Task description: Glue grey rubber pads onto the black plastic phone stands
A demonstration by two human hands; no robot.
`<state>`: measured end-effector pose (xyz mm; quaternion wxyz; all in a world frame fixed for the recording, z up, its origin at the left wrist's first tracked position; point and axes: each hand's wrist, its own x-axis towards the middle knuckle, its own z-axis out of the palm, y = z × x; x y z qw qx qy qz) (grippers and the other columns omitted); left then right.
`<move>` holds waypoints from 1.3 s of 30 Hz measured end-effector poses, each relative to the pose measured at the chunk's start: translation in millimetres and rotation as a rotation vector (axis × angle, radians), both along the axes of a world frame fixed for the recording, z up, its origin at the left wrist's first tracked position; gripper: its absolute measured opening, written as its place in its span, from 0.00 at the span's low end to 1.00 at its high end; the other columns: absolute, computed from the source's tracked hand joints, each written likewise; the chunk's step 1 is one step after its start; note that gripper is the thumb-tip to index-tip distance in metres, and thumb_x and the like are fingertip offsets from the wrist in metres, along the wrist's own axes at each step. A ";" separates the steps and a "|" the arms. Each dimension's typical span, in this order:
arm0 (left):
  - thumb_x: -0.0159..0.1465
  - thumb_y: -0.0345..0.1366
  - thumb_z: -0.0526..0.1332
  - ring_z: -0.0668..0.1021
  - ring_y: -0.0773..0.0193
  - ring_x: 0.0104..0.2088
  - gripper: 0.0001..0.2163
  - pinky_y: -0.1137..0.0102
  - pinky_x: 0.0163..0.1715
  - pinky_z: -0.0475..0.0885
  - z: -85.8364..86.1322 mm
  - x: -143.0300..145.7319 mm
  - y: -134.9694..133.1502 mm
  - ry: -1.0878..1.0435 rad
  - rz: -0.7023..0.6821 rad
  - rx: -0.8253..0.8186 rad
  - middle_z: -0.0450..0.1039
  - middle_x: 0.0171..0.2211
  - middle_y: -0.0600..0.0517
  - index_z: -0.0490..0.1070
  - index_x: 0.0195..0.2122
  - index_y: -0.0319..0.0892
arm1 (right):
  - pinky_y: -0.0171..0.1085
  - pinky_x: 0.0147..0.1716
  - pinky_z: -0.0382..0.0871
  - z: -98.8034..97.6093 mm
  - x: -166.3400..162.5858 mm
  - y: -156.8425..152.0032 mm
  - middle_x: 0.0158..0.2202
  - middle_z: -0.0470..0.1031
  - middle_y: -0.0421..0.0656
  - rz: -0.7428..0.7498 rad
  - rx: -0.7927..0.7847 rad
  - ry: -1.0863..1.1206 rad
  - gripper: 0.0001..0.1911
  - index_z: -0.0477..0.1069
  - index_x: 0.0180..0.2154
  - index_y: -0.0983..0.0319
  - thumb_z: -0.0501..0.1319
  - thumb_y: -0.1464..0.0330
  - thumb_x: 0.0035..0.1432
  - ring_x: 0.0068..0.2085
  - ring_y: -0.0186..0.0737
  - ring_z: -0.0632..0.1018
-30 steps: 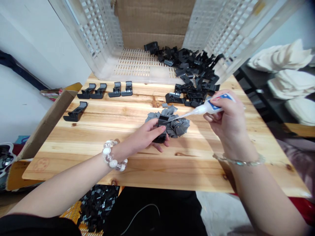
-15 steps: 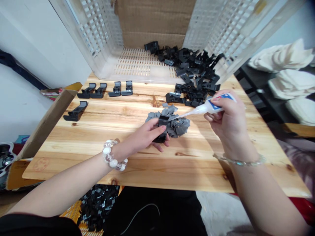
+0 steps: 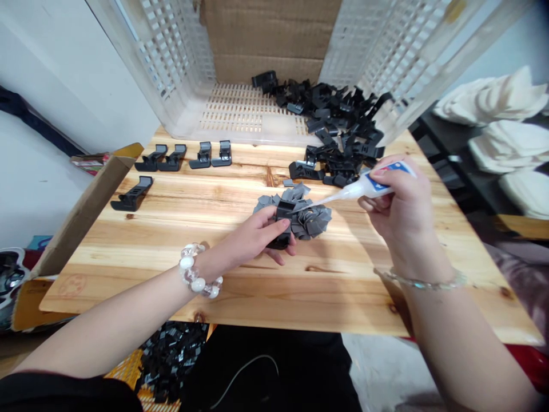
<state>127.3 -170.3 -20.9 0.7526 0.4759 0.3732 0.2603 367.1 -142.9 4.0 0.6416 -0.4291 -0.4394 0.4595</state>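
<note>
Between the thumb and fingers of my left hand (image 3: 268, 232) is a black plastic clip (image 3: 285, 210), its lower part partly covered by the thumb. My right hand (image 3: 401, 200) grips a white glue bottle (image 3: 369, 186) with a blue and red label. The bottle tilts left, and its long thin nozzle ends at the clip's upper face; whether it touches I cannot tell. Behind and beside the clip lies a heap of small grey pads (image 3: 315, 220) on the wooden table (image 3: 343, 286).
Several similar black clips (image 3: 171, 158) stand in a row at the left, one more (image 3: 132, 194) nearer me. A white plastic crate (image 3: 240, 134) lies open at the back, with a pile of black clips (image 3: 343, 126) spilling out. Below the table edge is a basket of black parts (image 3: 171, 355).
My right hand and the glue bottle have shifted very slightly to the right, the nozzle tip staying at the clip. My left hand holds the clip in the same place.
</note>
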 end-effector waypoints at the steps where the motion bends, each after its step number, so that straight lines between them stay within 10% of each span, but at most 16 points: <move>1: 0.68 0.39 0.57 0.80 0.62 0.31 0.07 0.71 0.22 0.78 0.1 0.2 0.0 0.001 -0.001 -0.004 0.74 0.32 0.50 0.61 0.40 0.41 | 0.32 0.14 0.40 0.0 -0.2 -0.2 0.09 0.53 0.31 0.001 0.003 0.004 0.07 0.69 0.23 0.56 0.64 0.74 0.44 0.13 0.28 0.50; 39: 0.69 0.38 0.55 0.81 0.61 0.29 0.06 0.73 0.19 0.77 -3.5 0.8 1.6 0.009 0.026 -0.053 0.75 0.32 0.50 0.61 0.39 0.40 | 0.34 0.11 0.45 7.4 -17.1 -14.0 0.19 0.63 0.33 -0.194 0.247 -0.100 0.11 0.67 0.26 0.58 0.66 0.77 0.42 0.15 0.27 0.58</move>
